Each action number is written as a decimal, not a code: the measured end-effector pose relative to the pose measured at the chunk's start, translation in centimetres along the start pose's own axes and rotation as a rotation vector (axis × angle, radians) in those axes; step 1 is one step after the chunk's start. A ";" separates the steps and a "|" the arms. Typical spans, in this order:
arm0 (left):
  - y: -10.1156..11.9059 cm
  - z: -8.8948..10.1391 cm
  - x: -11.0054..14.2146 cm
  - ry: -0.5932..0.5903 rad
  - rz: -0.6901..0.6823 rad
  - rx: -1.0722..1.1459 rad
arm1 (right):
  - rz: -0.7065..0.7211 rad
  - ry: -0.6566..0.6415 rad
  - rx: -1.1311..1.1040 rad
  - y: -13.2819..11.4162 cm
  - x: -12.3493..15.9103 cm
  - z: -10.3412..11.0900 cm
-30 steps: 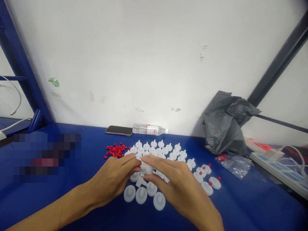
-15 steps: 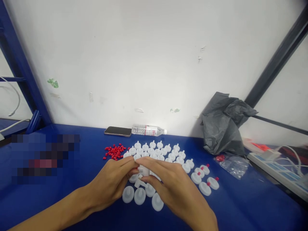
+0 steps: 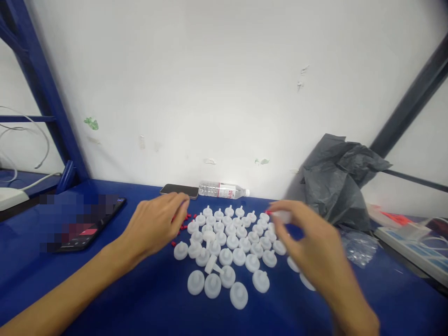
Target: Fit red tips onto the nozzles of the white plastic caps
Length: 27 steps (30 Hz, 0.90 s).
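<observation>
My right hand (image 3: 310,238) is closed in a pinch on a white plastic disc with a red cap (image 3: 283,216), lifted at the right side of the group. Its fingers partly cover that disc. My left hand (image 3: 154,221) is bent down over the small red caps (image 3: 185,227), fingers curled together; whatever is in its fingertips is hidden. Several white round discs with nozzles (image 3: 232,241) stand on the blue table between the hands. Among them lies a white T-shaped plastic piece (image 3: 211,264). More white discs (image 3: 307,281) sit partly behind my right hand.
A phone (image 3: 180,190) and a clear labelled bottle (image 3: 224,190) lie along the wall. Another phone (image 3: 101,226), partly pixelated, is at the left. At the right are a grey plastic bag (image 3: 332,182), a clear bag (image 3: 360,245) and a power strip (image 3: 416,249).
My hands have moved apart from the middle of the discs. The left went over the red caps; the right swung right with a red-capped disc. The view shifted slightly left.
</observation>
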State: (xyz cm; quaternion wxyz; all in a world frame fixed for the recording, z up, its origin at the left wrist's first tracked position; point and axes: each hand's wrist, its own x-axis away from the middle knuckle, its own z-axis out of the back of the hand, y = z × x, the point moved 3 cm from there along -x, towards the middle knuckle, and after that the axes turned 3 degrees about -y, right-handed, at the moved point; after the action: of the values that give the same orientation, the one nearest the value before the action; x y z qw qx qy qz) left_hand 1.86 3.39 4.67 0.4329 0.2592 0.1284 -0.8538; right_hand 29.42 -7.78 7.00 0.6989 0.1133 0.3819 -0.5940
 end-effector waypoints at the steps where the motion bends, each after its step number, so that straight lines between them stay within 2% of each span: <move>1: -1.0 -0.1 -0.3 -0.046 0.095 -0.087 | -0.077 0.061 0.058 1.7 0.1 0.9; 2: -2.0 -0.2 -0.4 -0.113 0.170 -0.151 | -0.176 0.098 0.100 3.6 0.2 1.6; 4: -3.8 -0.8 -0.3 -0.286 0.273 -0.200 | -0.301 0.089 0.174 6.8 0.7 2.6; 6: -5.3 -1.5 0.1 -0.431 0.353 -0.175 | -0.298 0.089 0.240 9.1 1.1 3.2; 8: -6.1 -2.1 0.5 -0.503 0.397 -0.125 | -0.270 0.071 0.300 10.4 1.5 3.5; 12: -6.4 -3.0 1.1 -0.560 0.395 -0.050 | -0.400 0.019 0.305 11.4 1.8 3.5; 15: -6.2 -3.3 1.3 -0.583 0.398 -0.054 | -0.485 -0.133 0.220 11.4 1.8 2.8; 18: -5.9 -3.3 1.4 -0.578 0.400 -0.072 | -0.486 -0.253 0.201 11.3 1.8 2.2; 27: -5.3 -2.9 1.4 -0.594 0.370 -0.117 | -0.487 -0.414 0.107 12.1 2.6 1.0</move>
State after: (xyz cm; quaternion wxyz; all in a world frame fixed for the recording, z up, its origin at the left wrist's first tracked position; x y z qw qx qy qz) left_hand -2.18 6.87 1.41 0.6129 -0.0069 -0.0037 -0.7901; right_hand 40.90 -7.02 2.38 0.5921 -0.0681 0.2158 -0.7734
